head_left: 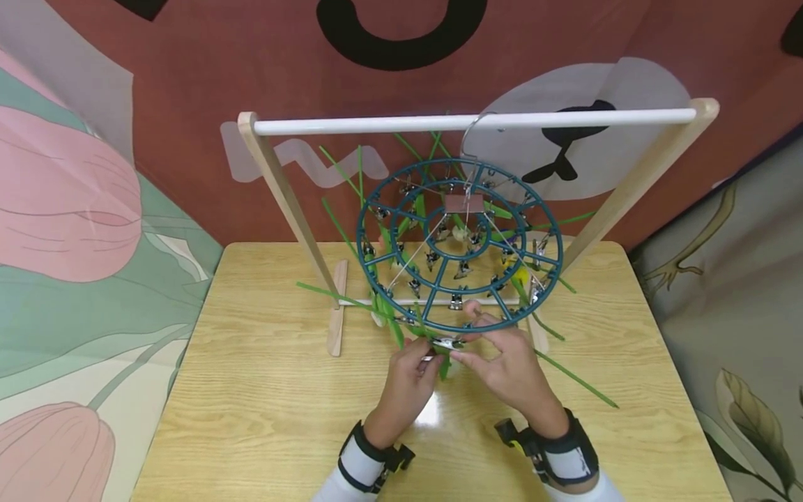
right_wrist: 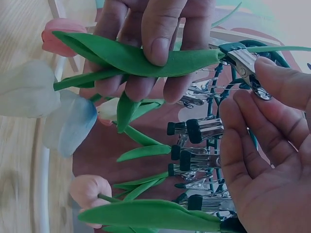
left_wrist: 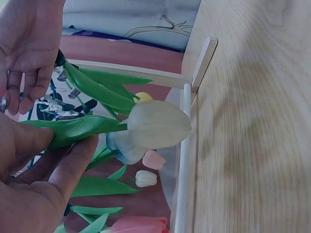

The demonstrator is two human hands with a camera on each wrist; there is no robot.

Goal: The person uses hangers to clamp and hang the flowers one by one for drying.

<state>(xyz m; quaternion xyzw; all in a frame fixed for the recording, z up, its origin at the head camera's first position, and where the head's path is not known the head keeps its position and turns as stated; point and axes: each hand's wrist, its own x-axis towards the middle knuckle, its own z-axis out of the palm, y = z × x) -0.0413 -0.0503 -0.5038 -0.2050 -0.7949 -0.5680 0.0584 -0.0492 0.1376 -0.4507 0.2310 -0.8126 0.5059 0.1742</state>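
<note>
A white artificial tulip (left_wrist: 159,124) with green leaves hangs head down in front of the round teal hanger (head_left: 439,326). My left hand (head_left: 406,383) pinches its green leaf and stem (right_wrist: 160,65) between thumb and fingers. At the stem end, a metal clip (right_wrist: 245,68) with dark tips meets the green leaves. My right hand (head_left: 511,366) holds the clip's handles, thumb on one side and fingers on the other. Behind the white tulip hangs a blue-tinged tulip (right_wrist: 70,124); pink tulips (right_wrist: 90,191) hang nearby.
The hanger hooks onto a white rod (head_left: 376,125) on a wooden stand (head_left: 285,202). Several clips and green stems surround the ring. The stand's feet (head_left: 336,328) rest on the wooden table (head_left: 251,390), with a printed cloth (head_left: 188,84) behind.
</note>
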